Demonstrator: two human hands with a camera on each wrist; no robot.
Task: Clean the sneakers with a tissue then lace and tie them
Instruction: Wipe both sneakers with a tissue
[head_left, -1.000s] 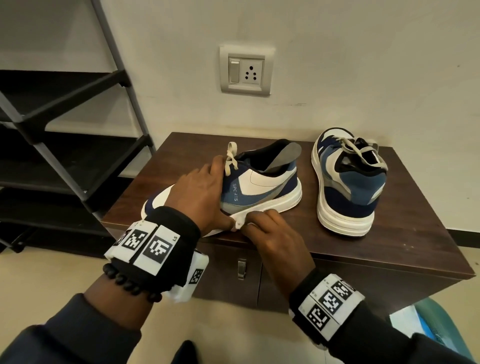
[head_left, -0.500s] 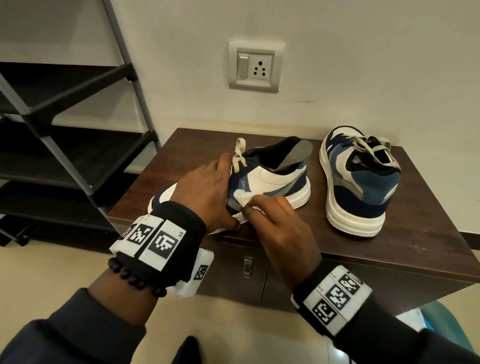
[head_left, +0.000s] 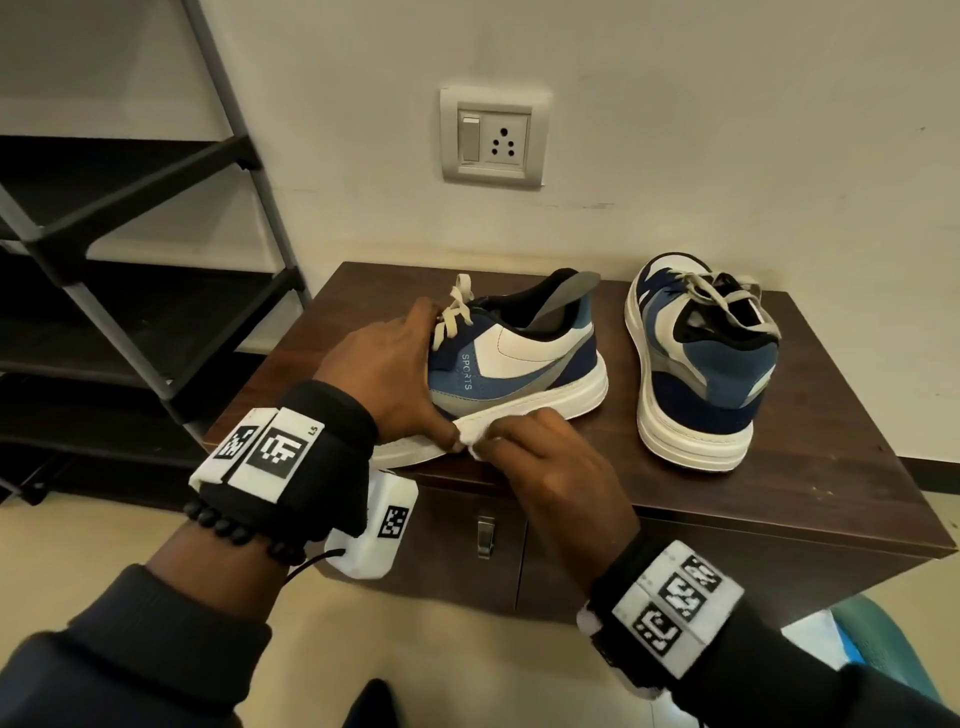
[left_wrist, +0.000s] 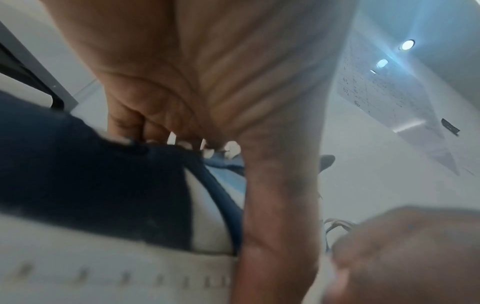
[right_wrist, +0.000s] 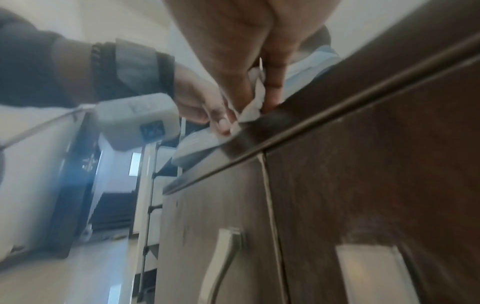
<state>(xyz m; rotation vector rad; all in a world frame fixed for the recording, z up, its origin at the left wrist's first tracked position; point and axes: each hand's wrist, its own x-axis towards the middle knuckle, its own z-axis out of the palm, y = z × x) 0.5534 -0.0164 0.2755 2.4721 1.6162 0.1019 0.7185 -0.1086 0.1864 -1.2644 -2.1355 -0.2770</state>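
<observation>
Tissue (head_left: 470, 441), pinched in your right hand (head_left: 550, 462), presses the near sneaker (head_left: 514, 364)'s white sole at the cabinet (head_left: 779, 499)'s front edge; your left hand (head_left: 384, 374) grips its forefoot; the second sneaker (head_left: 701, 364) stands at two o'clock.

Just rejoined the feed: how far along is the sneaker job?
In hand: left hand steadies the near sneaker while right hand rubs a tissue along its sole. Done: nothing clearly. Left: wiping the far sneaker, and lacing and tying; both look loosely laced.

Two sneakers (head_left: 701, 364) on brown cabinet (head_left: 831, 467)
</observation>
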